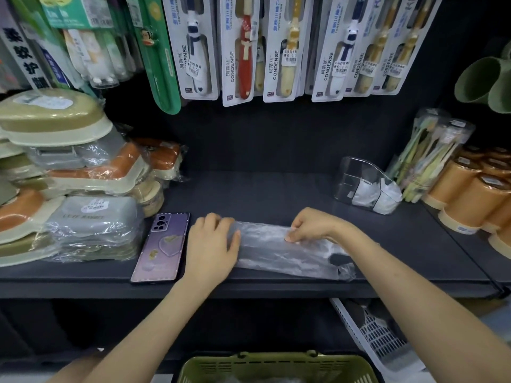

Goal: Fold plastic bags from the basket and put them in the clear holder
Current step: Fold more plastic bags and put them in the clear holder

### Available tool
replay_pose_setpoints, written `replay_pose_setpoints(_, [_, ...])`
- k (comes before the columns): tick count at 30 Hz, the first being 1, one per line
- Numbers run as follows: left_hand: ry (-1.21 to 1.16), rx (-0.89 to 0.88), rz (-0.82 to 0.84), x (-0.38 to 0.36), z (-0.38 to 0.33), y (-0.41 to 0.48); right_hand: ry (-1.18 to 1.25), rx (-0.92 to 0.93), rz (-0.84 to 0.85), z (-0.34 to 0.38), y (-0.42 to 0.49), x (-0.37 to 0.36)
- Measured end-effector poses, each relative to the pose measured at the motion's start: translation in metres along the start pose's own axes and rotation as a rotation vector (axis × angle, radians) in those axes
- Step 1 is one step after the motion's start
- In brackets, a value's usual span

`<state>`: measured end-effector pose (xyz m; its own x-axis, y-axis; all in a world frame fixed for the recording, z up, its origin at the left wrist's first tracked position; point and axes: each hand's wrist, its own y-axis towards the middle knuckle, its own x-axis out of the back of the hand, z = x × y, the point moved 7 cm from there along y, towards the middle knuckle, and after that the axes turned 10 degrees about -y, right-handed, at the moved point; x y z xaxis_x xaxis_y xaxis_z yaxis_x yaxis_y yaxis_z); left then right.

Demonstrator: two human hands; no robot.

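On the dark shelf (pixel 262 194), near its front edge: one plastic bag (pixel 271 252) lies flattened into a long strip. Its long axis runs left to right and its handle end trails off to the right, below my right forearm.

My left hand (pixel 211 244) lies palm down on the bag's left end, holding it in place, with the thumb out along the film. My right hand (pixel 312 225) pinches the bag's far edge near the middle, thumb underneath and fingers curled over.

My guess at the step: mid-fold, narrowing or halving the strip.

The clear holder (pixel 356 175) stands back and to the right, well apart from the bag. It has folded bags (pixel 365 196) in its front compartments. My right hand is the nearer one to it, so the drop-off should fall to that side.

The green basket (pixel 249 360) sits below the shelf, in front of me. A phone (pixel 161 244) lies just beside my left hand.
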<state>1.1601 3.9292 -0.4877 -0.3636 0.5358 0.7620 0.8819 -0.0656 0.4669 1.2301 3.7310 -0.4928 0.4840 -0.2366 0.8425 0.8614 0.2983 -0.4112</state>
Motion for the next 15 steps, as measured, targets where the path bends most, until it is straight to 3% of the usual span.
replay_pose_setpoints(4, [-0.041,-0.184,0.226,-0.03,-0.011,-0.002,0.0,-0.002,0.014,-0.002,0.003,-0.001])
replay_pose_setpoints(8, [-0.038,-0.087,0.481,-0.052,-0.006,-0.009,0.014,0.002,0.021,-0.005,0.004,0.0])
replay_pose_setpoints(12, [0.044,-0.071,0.565,-0.058,-0.003,-0.012,0.069,0.009,0.034,-0.007,0.002,0.001])
replay_pose_setpoints(15, [0.066,-0.064,0.563,-0.057,-0.004,-0.013,0.116,-0.008,-0.078,-0.012,-0.006,0.012])
